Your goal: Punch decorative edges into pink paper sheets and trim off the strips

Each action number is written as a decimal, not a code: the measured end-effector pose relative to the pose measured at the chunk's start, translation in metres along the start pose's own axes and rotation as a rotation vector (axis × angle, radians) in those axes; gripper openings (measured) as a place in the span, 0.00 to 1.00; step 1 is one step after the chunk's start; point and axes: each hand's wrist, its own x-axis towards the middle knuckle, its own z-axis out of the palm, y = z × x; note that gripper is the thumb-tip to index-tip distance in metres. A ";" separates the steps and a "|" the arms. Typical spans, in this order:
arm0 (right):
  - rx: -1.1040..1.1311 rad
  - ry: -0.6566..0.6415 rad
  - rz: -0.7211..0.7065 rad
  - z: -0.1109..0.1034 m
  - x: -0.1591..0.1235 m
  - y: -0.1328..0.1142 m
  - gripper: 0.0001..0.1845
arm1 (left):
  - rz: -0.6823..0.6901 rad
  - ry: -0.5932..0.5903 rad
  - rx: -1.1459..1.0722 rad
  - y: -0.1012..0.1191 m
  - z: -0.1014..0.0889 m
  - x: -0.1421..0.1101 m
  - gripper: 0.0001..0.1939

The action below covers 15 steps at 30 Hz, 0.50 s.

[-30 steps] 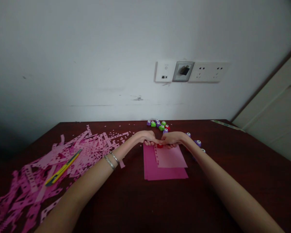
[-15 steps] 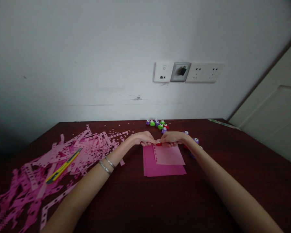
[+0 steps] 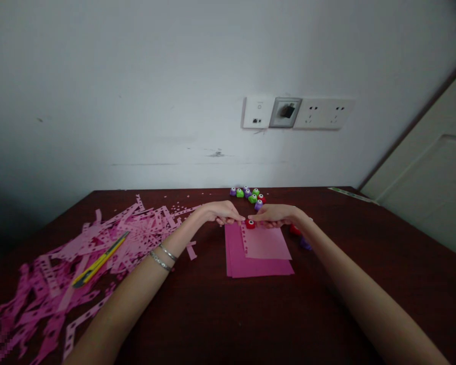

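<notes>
A small red craft punch (image 3: pixel 250 224) with a white button sits at the far end of a light pink sheet (image 3: pixel 268 244), whose left edge bears a row of punched holes. My left hand (image 3: pixel 225 212), fingers curled and thumb stretched out, grips it from the left. From the right, my right hand (image 3: pixel 274 215) holds it too, its thumb tip beside the button. How the lower fingers sit underneath is hidden. Under the light sheet lie darker pink sheets (image 3: pixel 237 266). Behind my hands several punches (image 3: pixel 253 198) in purple, green and red stand grouped.
A heap of punched pink paper strips (image 3: pixel 66 299) spreads over the left of the dark wooden table (image 3: pixel 239 324). On it lies a yellow utility knife (image 3: pixel 101 259). A red punch (image 3: pixel 294 230) and a purple one (image 3: pixel 305 244) are partly behind my right forearm. Wall sockets (image 3: pixel 323 113) are at the back.
My thumbs have come off the punch's button and moved apart, so the red punch shows more fully. The left hand has shifted slightly left. The view has swayed a little.
</notes>
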 end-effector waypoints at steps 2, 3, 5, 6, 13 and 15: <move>0.008 -0.039 -0.005 -0.002 0.000 0.000 0.31 | 0.000 0.009 -0.009 0.000 0.000 0.000 0.18; 0.015 -0.059 -0.005 -0.003 0.000 0.000 0.30 | -0.003 0.016 -0.013 0.000 0.001 0.000 0.18; 0.021 -0.091 0.002 -0.004 0.000 -0.002 0.29 | -0.016 0.022 -0.021 0.001 0.003 0.000 0.18; 0.021 -0.104 0.007 -0.005 0.000 -0.002 0.28 | -0.024 0.023 -0.024 0.002 0.004 0.001 0.18; 0.050 -0.204 0.049 -0.007 0.004 -0.009 0.27 | -0.038 -0.010 0.013 0.010 0.008 0.002 0.20; 0.044 -0.226 0.060 -0.008 0.005 -0.011 0.27 | -0.049 -0.021 0.043 0.011 0.007 0.004 0.21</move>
